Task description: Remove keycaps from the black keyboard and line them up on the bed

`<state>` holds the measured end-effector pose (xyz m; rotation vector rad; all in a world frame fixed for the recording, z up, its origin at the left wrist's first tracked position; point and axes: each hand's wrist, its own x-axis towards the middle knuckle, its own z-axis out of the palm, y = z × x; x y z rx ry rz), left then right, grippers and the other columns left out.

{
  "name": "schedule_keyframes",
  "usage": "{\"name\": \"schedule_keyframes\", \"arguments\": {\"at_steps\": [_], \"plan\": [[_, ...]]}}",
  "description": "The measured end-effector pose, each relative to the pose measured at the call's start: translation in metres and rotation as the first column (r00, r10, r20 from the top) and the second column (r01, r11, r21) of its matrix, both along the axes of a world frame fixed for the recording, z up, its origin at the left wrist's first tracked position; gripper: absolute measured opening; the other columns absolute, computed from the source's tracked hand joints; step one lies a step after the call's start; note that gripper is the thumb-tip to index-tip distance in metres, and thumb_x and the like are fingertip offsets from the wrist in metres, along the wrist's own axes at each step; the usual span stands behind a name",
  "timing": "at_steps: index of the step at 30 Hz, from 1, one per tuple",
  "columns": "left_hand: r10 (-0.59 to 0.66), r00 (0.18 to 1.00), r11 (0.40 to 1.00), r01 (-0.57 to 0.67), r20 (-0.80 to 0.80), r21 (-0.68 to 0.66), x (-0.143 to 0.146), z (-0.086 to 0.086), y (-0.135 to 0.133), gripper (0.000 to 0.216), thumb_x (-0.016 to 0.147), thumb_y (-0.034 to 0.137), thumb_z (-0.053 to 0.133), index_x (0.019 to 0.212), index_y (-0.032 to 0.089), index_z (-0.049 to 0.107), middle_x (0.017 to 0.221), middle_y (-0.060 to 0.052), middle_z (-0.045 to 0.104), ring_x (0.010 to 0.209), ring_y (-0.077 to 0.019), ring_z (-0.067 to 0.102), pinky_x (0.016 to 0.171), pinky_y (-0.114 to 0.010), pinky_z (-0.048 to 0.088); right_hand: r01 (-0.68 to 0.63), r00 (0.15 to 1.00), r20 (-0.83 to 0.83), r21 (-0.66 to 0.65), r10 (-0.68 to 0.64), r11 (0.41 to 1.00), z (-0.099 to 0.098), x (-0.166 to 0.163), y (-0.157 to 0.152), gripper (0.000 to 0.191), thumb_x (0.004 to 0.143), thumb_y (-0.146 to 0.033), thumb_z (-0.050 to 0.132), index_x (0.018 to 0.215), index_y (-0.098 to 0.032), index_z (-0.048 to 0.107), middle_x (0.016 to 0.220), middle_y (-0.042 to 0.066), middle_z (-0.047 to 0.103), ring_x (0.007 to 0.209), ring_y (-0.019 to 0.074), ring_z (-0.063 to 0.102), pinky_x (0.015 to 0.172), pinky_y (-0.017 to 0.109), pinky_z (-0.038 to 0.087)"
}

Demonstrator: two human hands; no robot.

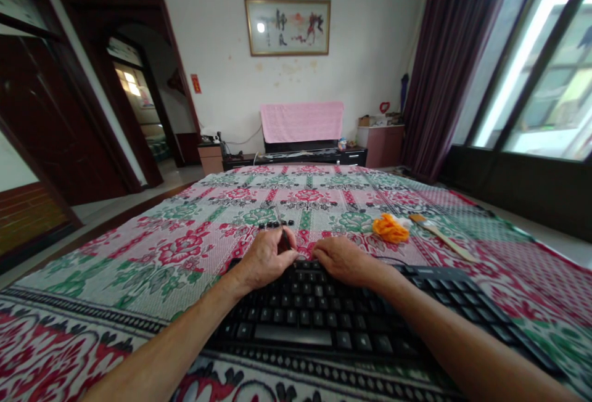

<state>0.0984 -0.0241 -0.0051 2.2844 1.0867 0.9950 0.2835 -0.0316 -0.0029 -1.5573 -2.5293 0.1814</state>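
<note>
A black keyboard (319,303) lies on the patterned cloth in front of me. My left hand (267,257) is closed at its far edge, with a slim dark tool (285,239) between thumb and fingers; its exact kind cannot be made out. My right hand (345,260) rests over the top rows, fingers curled together at the far edge; whatever they pinch, if anything, is hidden. Just beyond my left hand, several small black keycaps (276,224) sit in a row on the cloth. Both forearms cross above the keyboard's sides.
On the patterned cloth (185,248), an orange crumpled bundle (391,228) and a brush with a pale handle (446,240) lie to the right. Farther off stand a low black cabinet (356,156) and a screen draped with a pink towel (303,121).
</note>
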Motion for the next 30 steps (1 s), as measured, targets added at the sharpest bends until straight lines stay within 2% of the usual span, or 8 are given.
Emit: {"name": "schedule_keyframes", "arguments": {"at_steps": [4,6,9,12,15,18,24,30], "plan": [[0.039,0.994,0.989,-0.024,0.103,-0.148,-0.002,-0.007,0.007,0.008,0.067,0.018,0.054,0.074,0.017,0.051,0.059,0.004,0.056,0.051,-0.0086,0.051,0.050,-0.020,0.038,-0.008,1.000,-0.016,0.005,0.008,1.000,-0.003,0.001,0.003,0.035,0.085,-0.026,0.031,0.080,-0.015,0.064,0.081,0.010,0.067,0.074,0.0163,0.058,0.065,0.024,0.036],[0.044,0.992,0.984,-0.022,0.119,-0.179,-0.002,-0.007,0.008,0.009,0.067,0.019,0.054,0.074,0.017,0.050,0.058,0.004,0.056,0.051,-0.0091,0.052,0.050,-0.020,0.039,-0.012,0.999,-0.031,0.008,0.012,1.000,-0.004,0.002,0.003,0.034,0.085,-0.026,0.032,0.080,-0.015,0.064,0.081,0.009,0.067,0.074,0.0163,0.058,0.066,0.024,0.036],[0.040,0.994,0.991,-0.027,0.098,-0.135,-0.002,-0.001,0.005,0.009,0.067,0.019,0.055,0.074,0.017,0.051,0.059,0.004,0.057,0.052,-0.0092,0.053,0.051,-0.020,0.039,-0.011,0.998,-0.069,0.007,0.011,1.000,-0.004,0.003,0.003,0.033,0.085,-0.025,0.034,0.077,-0.014,0.064,0.078,0.009,0.066,0.071,0.0155,0.057,0.064,0.024,0.036],[0.039,0.993,0.993,-0.027,0.108,-0.113,-0.001,0.007,0.001,0.008,0.067,0.018,0.055,0.074,0.017,0.051,0.060,0.004,0.056,0.054,-0.0087,0.053,0.052,-0.019,0.040,-0.031,0.984,-0.176,0.038,0.037,0.999,-0.001,0.002,0.001,0.032,0.084,-0.023,0.034,0.078,-0.015,0.065,0.077,0.008,0.066,0.069,0.0139,0.057,0.064,0.023,0.037],[0.044,0.992,0.994,-0.031,0.115,-0.109,-0.002,0.012,-0.001,0.008,0.067,0.017,0.055,0.074,0.017,0.051,0.059,0.004,0.055,0.053,-0.0081,0.052,0.051,-0.019,0.039,-0.061,0.939,-0.331,0.100,0.091,0.993,0.002,-0.001,-0.002,0.027,0.081,-0.019,0.039,0.086,-0.017,0.065,0.083,0.005,0.066,0.074,0.0131,0.057,0.068,0.023,0.039],[0.039,0.994,0.995,-0.029,0.106,-0.092,-0.003,0.011,0.000,0.007,0.067,0.017,0.054,0.073,0.017,0.051,0.058,0.005,0.054,0.053,-0.0077,0.052,0.051,-0.018,0.039,-0.097,0.901,-0.411,0.124,0.140,0.987,0.003,-0.004,-0.004,0.023,0.076,-0.019,0.047,0.089,-0.018,0.066,0.082,0.003,0.066,0.074,0.0124,0.057,0.068,0.023,0.040],[0.041,0.996,0.998,-0.037,0.077,-0.046,-0.003,0.007,0.002,0.009,0.066,0.017,0.055,0.074,0.017,0.051,0.057,0.005,0.053,0.051,-0.0071,0.049,0.049,-0.018,0.036,-0.175,0.869,-0.446,0.129,0.215,0.976,0.002,-0.007,-0.007,0.022,0.074,-0.020,0.052,0.089,-0.020,0.068,0.082,0.003,0.067,0.075,0.0121,0.058,0.068,0.022,0.041],[0.051,0.997,0.998,-0.049,0.062,-0.041,0.000,0.007,-0.001,0.008,0.066,0.019,0.056,0.073,0.017,0.053,0.057,0.004,0.053,0.052,-0.0079,0.049,0.049,-0.018,0.036,-0.157,0.887,-0.412,0.155,0.208,0.975,0.000,-0.008,-0.007,0.021,0.072,-0.021,0.055,0.087,-0.022,0.069,0.083,0.001,0.067,0.078,0.0128,0.058,0.071,0.023,0.041]]}}
